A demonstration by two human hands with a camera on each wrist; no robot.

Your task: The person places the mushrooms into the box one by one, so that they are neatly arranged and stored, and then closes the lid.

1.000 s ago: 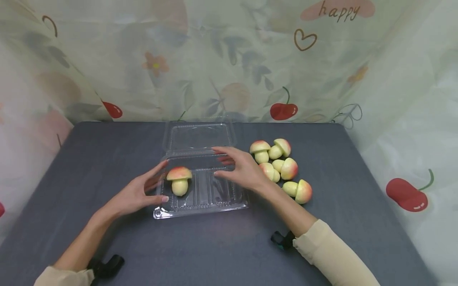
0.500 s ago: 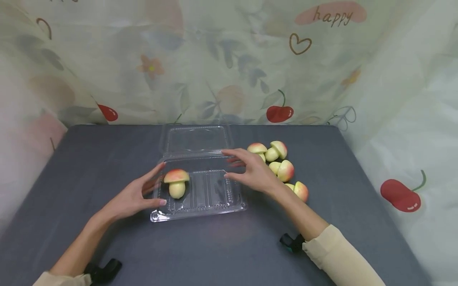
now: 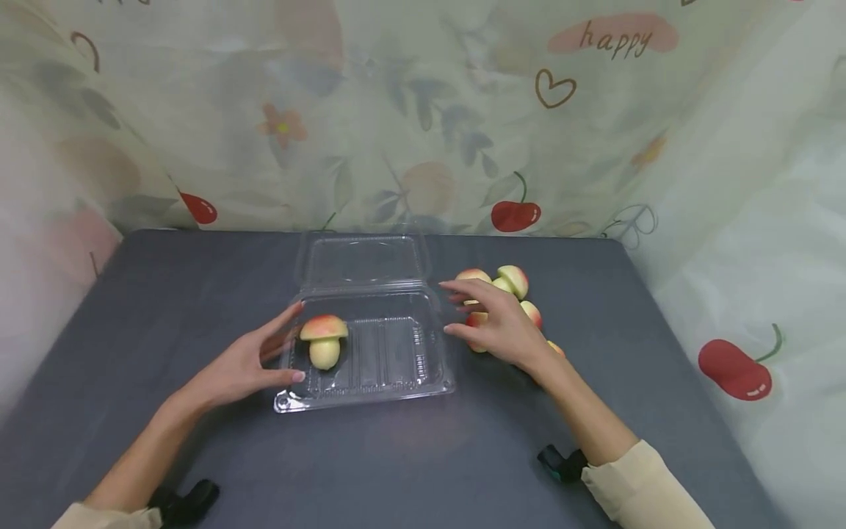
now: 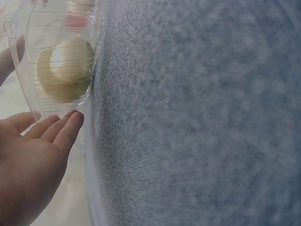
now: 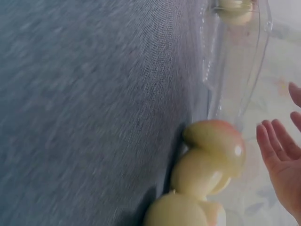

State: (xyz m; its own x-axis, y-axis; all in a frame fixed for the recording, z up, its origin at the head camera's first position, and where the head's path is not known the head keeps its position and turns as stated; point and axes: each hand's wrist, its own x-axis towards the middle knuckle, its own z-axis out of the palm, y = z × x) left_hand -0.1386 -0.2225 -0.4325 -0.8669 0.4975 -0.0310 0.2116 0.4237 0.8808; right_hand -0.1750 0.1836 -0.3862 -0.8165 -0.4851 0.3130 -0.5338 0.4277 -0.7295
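Observation:
A mushroom-shaped piece with a red-tinged cap lies in the left part of a clear plastic box, whose lid is folded back. At the box's left edge is the left hand, fingers spread; in the left wrist view that hand has its fingertips against the clear wall. The right hand hovers over the group of similar pieces right of the box, holding nothing and partly hiding them. The right wrist view shows this hand with fingers apart, away from the pieces.
The dark grey table carries the box and the pieces. A patterned curtain hangs behind the table and along its sides. Black wrist devices are on both arms, the left one and the right one.
The right hand has moved right, from above the box to above the group of pieces. The left hand stays at the box's left edge. The head view has shifted slightly.

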